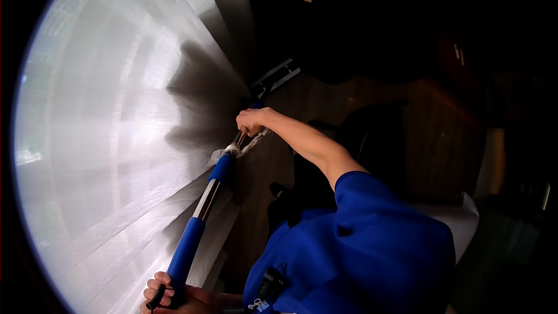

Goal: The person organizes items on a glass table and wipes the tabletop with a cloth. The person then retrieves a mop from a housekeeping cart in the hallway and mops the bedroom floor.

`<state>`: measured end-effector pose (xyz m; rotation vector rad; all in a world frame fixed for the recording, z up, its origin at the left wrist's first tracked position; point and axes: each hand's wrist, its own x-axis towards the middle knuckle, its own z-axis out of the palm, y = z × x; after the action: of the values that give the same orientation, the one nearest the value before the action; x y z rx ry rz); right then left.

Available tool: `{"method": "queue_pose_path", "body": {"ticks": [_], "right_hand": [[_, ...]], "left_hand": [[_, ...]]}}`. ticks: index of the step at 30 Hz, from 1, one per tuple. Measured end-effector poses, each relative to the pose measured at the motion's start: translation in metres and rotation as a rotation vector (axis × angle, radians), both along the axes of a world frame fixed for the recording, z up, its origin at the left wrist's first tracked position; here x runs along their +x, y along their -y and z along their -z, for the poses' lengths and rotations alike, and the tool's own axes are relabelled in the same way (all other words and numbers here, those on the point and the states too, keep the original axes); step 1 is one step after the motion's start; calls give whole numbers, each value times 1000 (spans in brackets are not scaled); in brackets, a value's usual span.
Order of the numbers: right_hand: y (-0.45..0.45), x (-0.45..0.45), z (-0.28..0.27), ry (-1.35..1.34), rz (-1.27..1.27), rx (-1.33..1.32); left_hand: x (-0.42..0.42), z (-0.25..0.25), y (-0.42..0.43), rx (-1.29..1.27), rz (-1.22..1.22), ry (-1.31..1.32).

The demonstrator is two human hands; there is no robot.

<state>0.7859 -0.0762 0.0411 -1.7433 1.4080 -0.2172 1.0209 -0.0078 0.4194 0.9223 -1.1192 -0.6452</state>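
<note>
A long pole (207, 199) with blue sleeves and a bare metal section runs diagonally in front of a sheer white curtain. My left hand (168, 295) is closed around its lower blue sleeve, near a curved black piece at the end. Further up, my right hand (253, 120) is wrapped around the thin metal part. Just below that hand, whitish plastic or cloth (231, 151) is bunched around the pole, and a twisted pale strand (256, 141) hangs beside it. Beyond my right hand lies a flat grey frame (276, 78); its link to the pole is too dark to tell.
The backlit curtain (116, 110) fills the left side. Dark wooden floor (433, 157) shows at the right, with a dark chair-like shape (363, 134) near my right arm. A pale surface (465, 221) is behind my blue shirt.
</note>
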Motion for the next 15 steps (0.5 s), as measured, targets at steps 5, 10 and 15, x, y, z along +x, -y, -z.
{"method": "queue_pose_path", "body": {"ticks": [5,10,15], "right_hand": [[-42,-35,-18,225,255,-227],[-63,-34,-11,298,428,-324],[-39,20,52,177,728,-440]], "left_hand": [[-93,-56,-28,-38,106,15],[-100,-60,-37,-112,192,83],[-12,13,40,-109,583,-107]]}}
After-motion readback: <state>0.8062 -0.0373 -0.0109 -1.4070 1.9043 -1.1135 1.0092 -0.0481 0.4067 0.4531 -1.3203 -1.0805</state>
